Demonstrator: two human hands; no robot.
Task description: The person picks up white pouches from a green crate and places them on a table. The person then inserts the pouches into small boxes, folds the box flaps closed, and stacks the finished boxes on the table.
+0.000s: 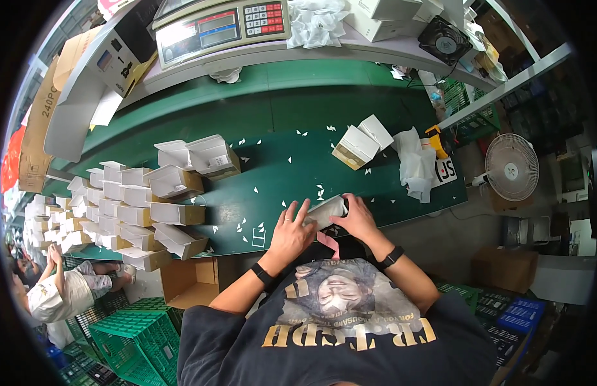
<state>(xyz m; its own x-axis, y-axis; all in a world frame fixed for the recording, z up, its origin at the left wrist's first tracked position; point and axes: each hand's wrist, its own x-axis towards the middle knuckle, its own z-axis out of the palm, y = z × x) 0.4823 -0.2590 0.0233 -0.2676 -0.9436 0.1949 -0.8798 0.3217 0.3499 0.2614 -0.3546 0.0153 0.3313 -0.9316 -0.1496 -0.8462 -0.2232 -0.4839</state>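
Observation:
Near the front edge of the green table, a small white box [325, 213] is between my hands. My left hand [290, 233] presses against its left end, with a ring on one finger and some fingertips raised. Around its right end curl the thumb and fingers of my right hand [356, 220]. What is inside the box is hidden from me. Farther off to the right, two closed white-and-tan boxes [362, 143] lean together. Several open small cartons [176, 213] stand in rows at the left with their flaps up.
Small white paper scraps dot the green table [272, 161]. A white plastic bag [414, 164] and a yellow tape dispenser [436, 141] lie at the right end. A weighing scale [221, 32] sits on the shelf above. Beyond are a fan [512, 168], green crates [134, 338] and another person [60, 293].

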